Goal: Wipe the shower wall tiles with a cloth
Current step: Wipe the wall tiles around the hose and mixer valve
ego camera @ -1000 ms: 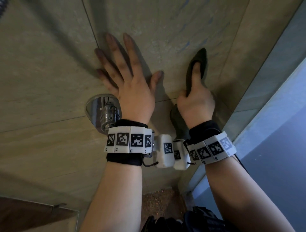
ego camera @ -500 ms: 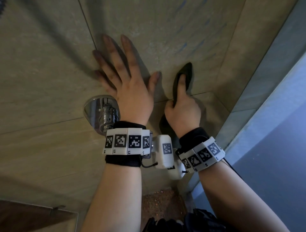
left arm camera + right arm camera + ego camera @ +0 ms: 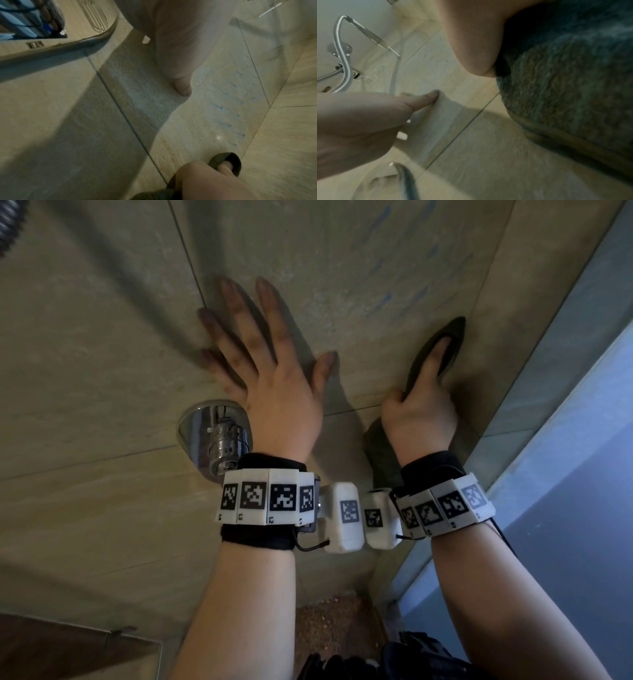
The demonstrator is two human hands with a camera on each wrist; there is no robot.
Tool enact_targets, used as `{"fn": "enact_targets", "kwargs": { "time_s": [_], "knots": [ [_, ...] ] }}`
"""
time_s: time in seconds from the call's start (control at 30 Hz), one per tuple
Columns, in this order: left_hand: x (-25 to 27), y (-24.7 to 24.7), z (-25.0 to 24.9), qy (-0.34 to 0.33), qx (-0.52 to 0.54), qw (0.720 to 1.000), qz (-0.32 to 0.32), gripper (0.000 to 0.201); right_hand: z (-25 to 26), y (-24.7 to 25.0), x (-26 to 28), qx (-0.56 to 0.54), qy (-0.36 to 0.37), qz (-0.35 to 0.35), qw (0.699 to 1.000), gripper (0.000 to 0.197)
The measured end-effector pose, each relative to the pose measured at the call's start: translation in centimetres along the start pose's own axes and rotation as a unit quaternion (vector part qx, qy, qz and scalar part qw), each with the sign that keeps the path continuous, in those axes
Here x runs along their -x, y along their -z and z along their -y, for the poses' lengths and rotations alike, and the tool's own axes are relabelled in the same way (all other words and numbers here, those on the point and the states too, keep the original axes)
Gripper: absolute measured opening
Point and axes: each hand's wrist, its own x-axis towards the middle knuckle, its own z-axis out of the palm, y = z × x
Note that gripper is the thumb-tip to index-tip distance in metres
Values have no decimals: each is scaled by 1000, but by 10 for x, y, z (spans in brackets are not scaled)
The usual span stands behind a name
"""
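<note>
on the tiles (image 3: 342, 268), left hand (image 3: 274, 392) flat, right hand (image 3: 419, 412) gripping cloth (image 3: 452, 333).

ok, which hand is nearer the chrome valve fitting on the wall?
Left. The left hand lies flat on the tile just above the chrome valve; the right hand, gripping the cloth, is farther right.

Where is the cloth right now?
In the head view the dark cloth is pressed to the wall tiles under the right hand, right of the flat left hand and near the corner by the glass panel.
</note>
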Motion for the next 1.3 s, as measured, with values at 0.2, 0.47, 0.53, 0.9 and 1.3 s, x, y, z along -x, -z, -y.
{"fn": "enact_targets", "kwargs": {
  "time_s": [0.2, 0.47, 0.53, 0.9, 1.3],
  "knots": [
    [0, 0, 0, 2, -9, 1000, -1, 89, 8, -13, 20, 36, 51, 61, 996, 82],
    [1, 1, 1, 3, -2, 1000, -6, 88, -1, 8, -7, 3, -2, -25, 1000, 81],
    [2, 2, 0, 4, -4, 1000, -5, 89, -2, 4, -4, 3, -12, -17, 1000, 82],
    [-3, 17, 0, 10, 19, 999, -38, 92, 3, -29, 35, -56, 63, 90, 992, 81],
    [-30, 28, 8, -86, 2, 996, 24, 109, 18, -11, 30, -163, 207, 57, 963, 67]
  ]
}}
